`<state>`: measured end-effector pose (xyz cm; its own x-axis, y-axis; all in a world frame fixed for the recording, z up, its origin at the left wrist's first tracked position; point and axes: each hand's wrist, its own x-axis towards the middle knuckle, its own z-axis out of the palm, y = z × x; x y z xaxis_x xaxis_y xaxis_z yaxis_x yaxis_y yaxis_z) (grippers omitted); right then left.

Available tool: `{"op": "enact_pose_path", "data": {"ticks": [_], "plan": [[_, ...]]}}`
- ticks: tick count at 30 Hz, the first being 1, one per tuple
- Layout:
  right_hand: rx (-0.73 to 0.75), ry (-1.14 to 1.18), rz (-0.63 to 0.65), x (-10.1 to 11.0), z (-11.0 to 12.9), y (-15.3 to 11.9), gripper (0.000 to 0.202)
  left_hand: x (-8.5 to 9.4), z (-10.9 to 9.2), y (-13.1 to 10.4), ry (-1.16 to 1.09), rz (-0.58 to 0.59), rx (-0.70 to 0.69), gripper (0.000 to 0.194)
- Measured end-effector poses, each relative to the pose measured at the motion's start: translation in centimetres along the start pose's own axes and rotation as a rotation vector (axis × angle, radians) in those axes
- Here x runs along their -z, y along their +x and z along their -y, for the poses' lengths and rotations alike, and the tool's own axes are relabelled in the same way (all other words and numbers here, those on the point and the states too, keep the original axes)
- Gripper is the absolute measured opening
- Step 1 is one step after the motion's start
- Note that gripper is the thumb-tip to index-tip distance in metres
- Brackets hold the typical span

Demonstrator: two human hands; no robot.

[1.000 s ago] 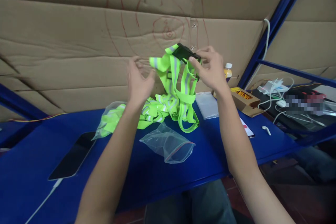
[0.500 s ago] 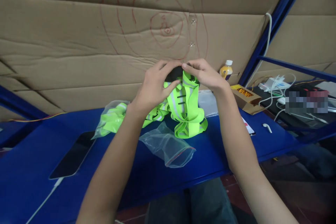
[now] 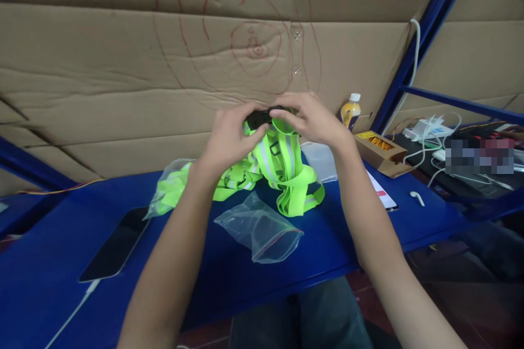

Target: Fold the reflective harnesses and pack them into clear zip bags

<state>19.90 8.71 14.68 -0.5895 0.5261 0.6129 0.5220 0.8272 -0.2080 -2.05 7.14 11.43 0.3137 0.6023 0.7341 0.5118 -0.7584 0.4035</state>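
My left hand (image 3: 234,133) and my right hand (image 3: 313,117) are raised over the blue table, each closed on one end of a black plastic buckle (image 3: 258,119). From the buckle hang neon-yellow straps (image 3: 282,161) with silver reflective stripes; their lower loop rests on the table. My right thumb lies over the buckle's right end, and my fingers partly hide it. More of the yellow straps, bunched up, reach left behind my left wrist. An opened clear zip bag (image 3: 260,229) lies flat in front of the straps.
A clear bag with yellow strap material (image 3: 170,188) sits left, near a phone (image 3: 117,245) on a cable. On the right are a second phone (image 3: 385,193), an earbud (image 3: 416,198), an open cardboard box (image 3: 382,152) and a bottle (image 3: 351,112). Cardboard (image 3: 102,54) walls the back.
Both hands have shifted slightly left and tilted the buckle, so more of its black body shows. The hanging straps have turned and spread a little. The view has moved slightly.
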Motion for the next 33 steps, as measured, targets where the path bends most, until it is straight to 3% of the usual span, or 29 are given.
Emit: {"op": "enact_pose_path", "data": {"ticks": [5,9,15,19,25,29,33], "plan": [[0.12,0.012,-0.029,0.6,0.8,-0.2,0.03,1.7,0.1,0.1,-0.363,0.103,0.19,0.035],[0.131,0.001,-0.042,0.1,1.3,0.0,0.033,1.5,0.0,0.0,-0.553,0.207,0.288,0.042],[0.134,0.008,-0.077,-0.2,1.8,0.1,0.031,0.3,0.5,0.2,-0.846,0.157,0.449,0.034],[0.104,0.061,-0.054,0.3,1.8,-0.3,0.035,0.7,0.8,0.3,-0.661,0.113,0.335,0.03],[0.078,0.229,0.094,0.4,0.0,-0.7,0.053,1.6,-0.1,0.2,-0.096,0.182,-0.073,0.025],[0.052,0.276,0.077,0.3,-1.1,-0.6,0.054,0.4,-0.3,0.1,0.149,0.163,-0.169,0.021],[0.031,0.343,0.014,0.5,-1.6,-0.7,0.056,-0.9,-0.3,0.0,0.218,0.084,-0.215,0.025]]}}
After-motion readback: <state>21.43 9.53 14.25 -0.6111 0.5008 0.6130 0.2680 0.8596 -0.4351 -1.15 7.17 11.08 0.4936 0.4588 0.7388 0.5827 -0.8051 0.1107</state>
